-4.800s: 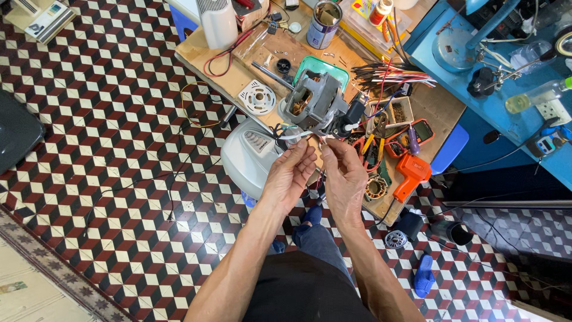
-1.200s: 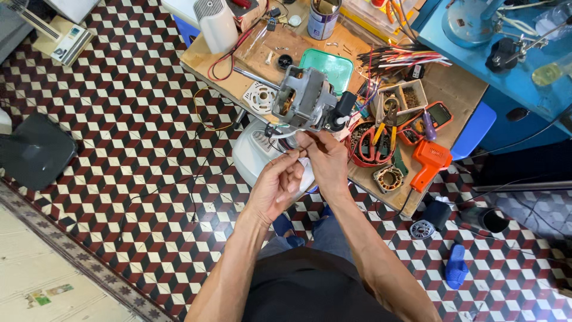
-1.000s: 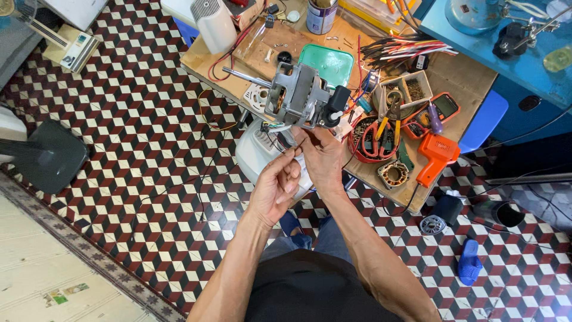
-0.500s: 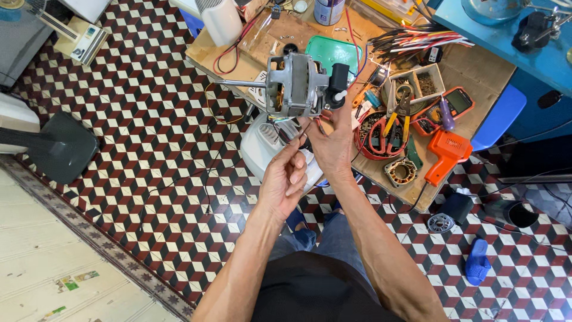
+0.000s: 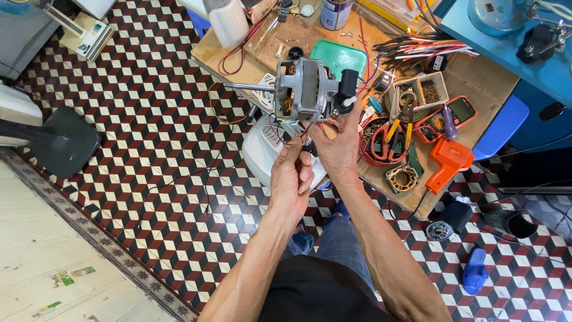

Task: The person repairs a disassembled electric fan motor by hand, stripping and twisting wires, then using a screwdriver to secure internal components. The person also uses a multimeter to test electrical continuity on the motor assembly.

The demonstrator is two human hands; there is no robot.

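Note:
A grey metal fan motor point(image 5: 310, 89) with copper windings and a long shaft pointing left is held up over the low wooden table point(image 5: 476, 83). My right hand point(image 5: 338, 146) cups it from below, fingers up by its black rear knob point(image 5: 347, 92). My left hand point(image 5: 292, 176) pinches the thin motor wires point(image 5: 292, 132) that hang under it. A white fan housing point(image 5: 262, 149) lies on the floor just beneath both hands.
The table holds a red bowl of pliers point(image 5: 384, 134), an orange heat gun point(image 5: 448, 161), a multimeter point(image 5: 453, 113), a green lid point(image 5: 338, 56), a paint tin point(image 5: 335, 12) and a wire bundle point(image 5: 417, 45). A dark fan base point(image 5: 59, 143) sits left on the chequered floor; blue slipper point(image 5: 475, 271) right.
The view has shifted so the table sits higher and further right. The motor has been lifted and turned, its shaft now pointing left. Both hands stayed together on its wires.

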